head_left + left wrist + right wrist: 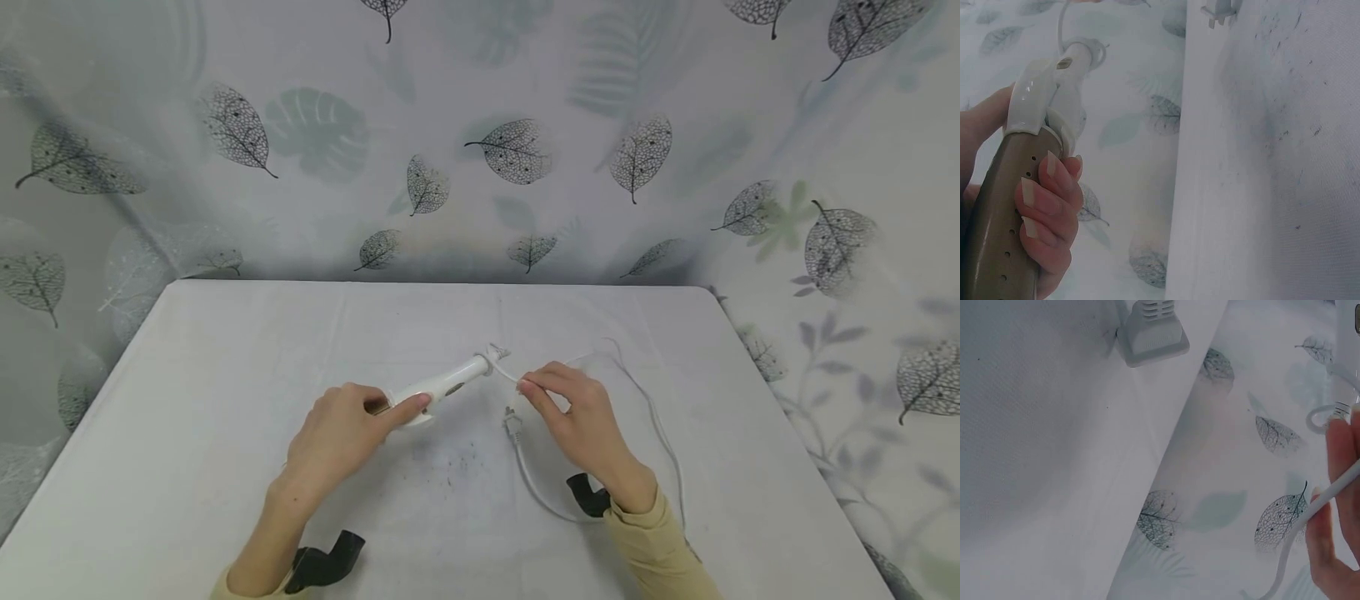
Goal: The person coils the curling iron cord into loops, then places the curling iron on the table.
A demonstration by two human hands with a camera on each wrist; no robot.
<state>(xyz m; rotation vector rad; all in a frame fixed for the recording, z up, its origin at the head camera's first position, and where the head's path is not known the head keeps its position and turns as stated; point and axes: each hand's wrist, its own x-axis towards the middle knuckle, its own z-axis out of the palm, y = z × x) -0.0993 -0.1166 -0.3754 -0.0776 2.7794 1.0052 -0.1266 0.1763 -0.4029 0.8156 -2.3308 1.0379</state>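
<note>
My left hand point(333, 437) holds a curling iron point(459, 379) tilted up to the right above the table. In the left wrist view its fingers wrap round the brown barrel point(1000, 200), which has a row of small holes, and the thumb lies by the white clamp lever point(1030, 97). The white power cord point(1283, 562) is looped round the handle's end. A short way from that loop, my right hand point(588, 421) pinches the cord between thumb and fingers. Below the hands hangs or lies the cord's plug point(513, 422), its prongs pointing up in the head view.
The white table point(247, 350) carries small dark specks point(461, 467) below the iron. More cord point(652, 408) curves over the right side toward the right sleeve point(660, 546). Black straps point(326, 567) show at both wrists. A leaf-print curtain point(315, 217) surrounds the table's back and sides.
</note>
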